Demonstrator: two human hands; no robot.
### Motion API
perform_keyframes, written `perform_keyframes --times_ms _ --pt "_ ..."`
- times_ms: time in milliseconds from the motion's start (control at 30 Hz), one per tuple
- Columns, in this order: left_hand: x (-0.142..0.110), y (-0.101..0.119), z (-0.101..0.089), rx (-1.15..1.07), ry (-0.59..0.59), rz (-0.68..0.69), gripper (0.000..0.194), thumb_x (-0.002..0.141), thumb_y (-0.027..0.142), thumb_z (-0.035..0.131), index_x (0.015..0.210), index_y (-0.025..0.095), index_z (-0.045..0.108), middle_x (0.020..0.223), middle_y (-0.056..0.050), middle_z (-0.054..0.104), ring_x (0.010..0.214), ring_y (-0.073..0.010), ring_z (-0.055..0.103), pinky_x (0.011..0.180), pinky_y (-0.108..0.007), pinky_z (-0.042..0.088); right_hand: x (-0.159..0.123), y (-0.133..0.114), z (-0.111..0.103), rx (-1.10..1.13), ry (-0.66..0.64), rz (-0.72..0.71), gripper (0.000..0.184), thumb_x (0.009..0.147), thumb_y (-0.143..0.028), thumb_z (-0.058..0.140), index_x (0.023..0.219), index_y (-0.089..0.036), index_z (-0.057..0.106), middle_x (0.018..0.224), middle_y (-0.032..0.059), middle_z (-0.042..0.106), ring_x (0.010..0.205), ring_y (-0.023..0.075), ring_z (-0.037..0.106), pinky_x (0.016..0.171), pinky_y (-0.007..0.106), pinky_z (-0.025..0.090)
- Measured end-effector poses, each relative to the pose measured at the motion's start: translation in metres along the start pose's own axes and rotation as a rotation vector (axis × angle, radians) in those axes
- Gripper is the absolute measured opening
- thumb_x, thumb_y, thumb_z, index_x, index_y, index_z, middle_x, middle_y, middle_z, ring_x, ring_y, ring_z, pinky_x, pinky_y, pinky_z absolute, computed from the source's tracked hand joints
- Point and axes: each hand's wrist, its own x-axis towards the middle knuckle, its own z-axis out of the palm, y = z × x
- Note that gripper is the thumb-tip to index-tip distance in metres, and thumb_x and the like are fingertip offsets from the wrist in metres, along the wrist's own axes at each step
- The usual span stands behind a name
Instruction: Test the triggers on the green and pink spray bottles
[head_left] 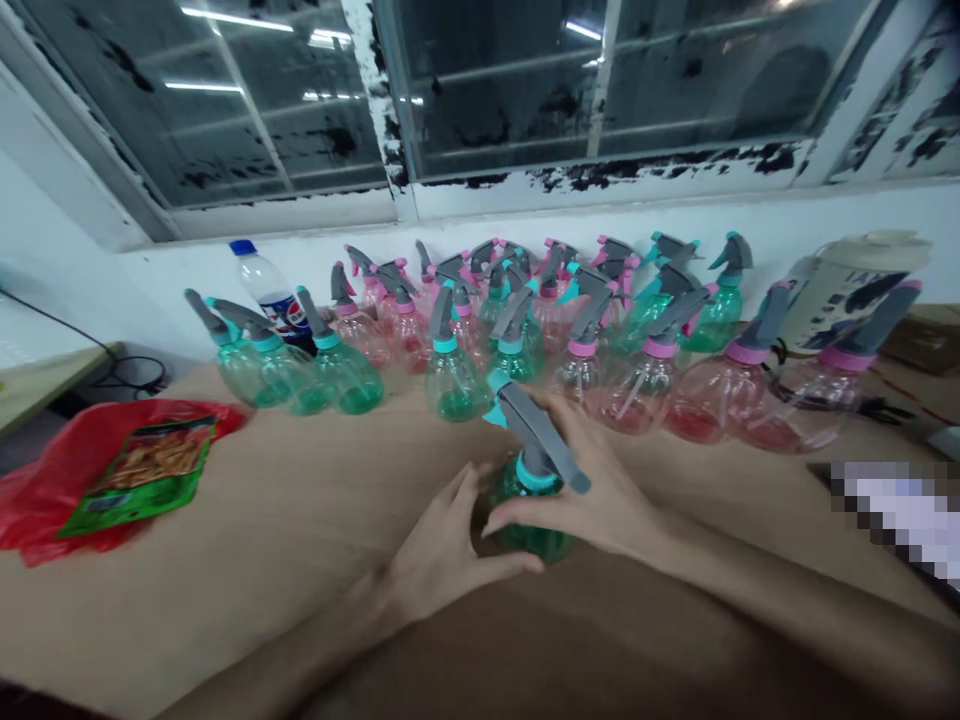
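Head view: one green spray bottle (pixel 537 474), near middle of the table (pixel 300 560). Left hand (pixel 435 555) spread at its left side, contact unclear through blur; right hand (pixel 604 485) wrapped round it. Probably light, slick plastic; grip its widest part.

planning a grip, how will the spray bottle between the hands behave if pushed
The bottle is probably light, being see-through like thin plastic. It may tip, with the spray head jutting out on top.

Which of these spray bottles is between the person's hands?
The green bottle with a turquoise collar, nearest the camera, between left hand and right hand; the other bottles stand farther back, toward the window.
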Motion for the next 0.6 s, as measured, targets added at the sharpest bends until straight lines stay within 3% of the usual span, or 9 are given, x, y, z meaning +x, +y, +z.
perform_keyframes --times_ms 67,133,333,600 --pt "-0.008 -0.013 -0.012 -0.035 0.004 0.019 0.075 0.071 0.052 0.071 0.131 0.026 0.035 0.128 -0.01 0.053 0.116 -0.0307 0.052 0.095 -0.049 0.044 -0.008 0.0 -0.001 -0.056 -0.064 0.053 0.101 0.052 -0.056 0.079 0.135 -0.023 0.032 0.137 0.0102 0.045 0.125 0.0305 0.042 0.101 0.049 0.038" --pt "-0.016 -0.03 -0.025 -0.037 0.064 0.024 0.072 0.075 0.048 0.068 0.134 0.027 0.033 0.126 -0.009 0.055 0.113 -0.0286 0.055 0.093 -0.046 0.046 -0.017 0.001 -0.003 -0.08 -0.138 0.119 0.099 0.055 -0.057 0.076 0.137 -0.025 0.03 0.14 0.009 0.043 0.128 0.0296 0.04 0.102 0.049 0.037" --pt "-0.016 -0.078 -0.066 0.118 0.327 -0.022 0.063 0.074 0.047 0.067 0.128 0.024 0.044 0.126 -0.01 0.045 0.113 -0.0285 0.052 0.088 -0.042 0.05 -0.029 0.013 -0.006 -0.14 -0.236 0.207 0.066 0.07 -0.053 0.067 0.125 -0.029 0.042 0.137 0.0046 0.046 0.126 0.0274 0.043 0.102 0.048 0.037" --pt "0.016 -0.104 -0.106 0.233 0.352 -0.136 0.08 0.073 0.048 0.062 0.139 0.017 0.027 0.117 -0.013 0.056 0.108 -0.0291 0.055 0.085 -0.044 0.049 -0.026 0.019 -0.001 -0.167 -0.238 0.234 0.046 0.074 -0.055 0.062 0.111 -0.03 0.05 0.123 0.0026 0.057 0.116 0.0266 0.052 0.096 0.046 0.043"
